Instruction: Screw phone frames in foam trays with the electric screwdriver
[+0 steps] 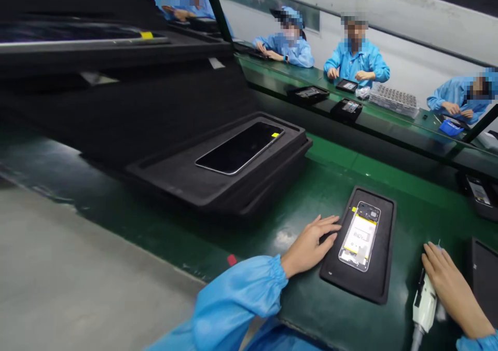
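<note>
Green bench (327, 187): opened phone (360, 237) lying in black tray (383, 242), probably light, stiff, fragile inside, best held by its rim; left hand (313, 244) spread at tray's edge, right hand (451, 283) flattish over white tool (425, 301), grip unclear.

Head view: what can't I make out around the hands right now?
- Head view: how the right hand holds the pale tool, if it does; the back of the hand hides the palm.
- Head view: the rest of the tool's cable; the bottom edge cuts it off.
- Head view: print inside the open-backed phone; too small and blurred.
- Head view: the far-right black tray; cut off by the right edge.
</note>
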The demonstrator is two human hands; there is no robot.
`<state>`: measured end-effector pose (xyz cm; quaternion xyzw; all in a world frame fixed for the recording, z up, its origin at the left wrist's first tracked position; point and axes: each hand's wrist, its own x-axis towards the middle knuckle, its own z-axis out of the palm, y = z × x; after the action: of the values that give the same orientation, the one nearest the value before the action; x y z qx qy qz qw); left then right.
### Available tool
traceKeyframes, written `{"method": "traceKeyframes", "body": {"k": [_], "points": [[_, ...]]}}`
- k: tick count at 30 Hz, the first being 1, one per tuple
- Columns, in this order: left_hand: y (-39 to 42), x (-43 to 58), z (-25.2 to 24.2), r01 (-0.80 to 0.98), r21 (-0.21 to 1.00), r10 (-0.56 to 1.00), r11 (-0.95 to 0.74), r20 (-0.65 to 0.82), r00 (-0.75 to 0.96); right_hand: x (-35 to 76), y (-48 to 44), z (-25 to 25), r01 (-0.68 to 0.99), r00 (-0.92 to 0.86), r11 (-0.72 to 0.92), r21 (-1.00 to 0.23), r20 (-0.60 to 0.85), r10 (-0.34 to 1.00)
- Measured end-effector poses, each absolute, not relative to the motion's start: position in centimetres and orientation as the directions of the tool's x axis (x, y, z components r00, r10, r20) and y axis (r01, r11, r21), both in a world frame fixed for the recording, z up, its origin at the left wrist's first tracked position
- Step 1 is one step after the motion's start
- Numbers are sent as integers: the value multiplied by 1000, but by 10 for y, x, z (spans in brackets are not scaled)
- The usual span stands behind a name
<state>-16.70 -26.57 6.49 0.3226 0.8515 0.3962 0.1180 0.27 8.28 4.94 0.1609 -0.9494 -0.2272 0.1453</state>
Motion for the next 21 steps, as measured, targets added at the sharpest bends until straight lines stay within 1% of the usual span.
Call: {"method": "traceKeyframes", "body": {"k": [3, 6, 9, 11, 14, 16, 19, 21], "points": [[-261, -170, 66, 423, 778, 592, 464, 83, -802, -3, 75, 47, -261, -882, 869, 422, 261, -392], [-255, -172, 68, 409, 792, 555, 454, 108, -825, -11, 64, 54, -248, -880, 877, 412, 283, -382], [-252, -174, 74, 379, 809, 509, 450, 116, -853, -10, 51, 71, -156, -910, 890, 428, 288, -298], [-252, -176, 79, 350, 816, 476, 461, 105, -873, -4, 44, 82, -97, -914, 916, 390, 329, -237], [-248, -177, 88, 313, 823, 446, 474, 83, -891, 9, 31, 85, -48, -874, 967, 250, 458, -162], [-241, -176, 92, 320, 832, 456, 454, 92, -885, 15, 20, 78, 1, -842, 990, 144, 534, -77], [-221, -172, 91, 383, 819, 530, 427, 116, -840, 15, 6, 62, 120, -789, 992, -32, 603, 115], [-207, -168, 89, 419, 799, 577, 432, 112, -809, 13, 0, 53, 178, -720, 972, -156, 652, 237]]}}
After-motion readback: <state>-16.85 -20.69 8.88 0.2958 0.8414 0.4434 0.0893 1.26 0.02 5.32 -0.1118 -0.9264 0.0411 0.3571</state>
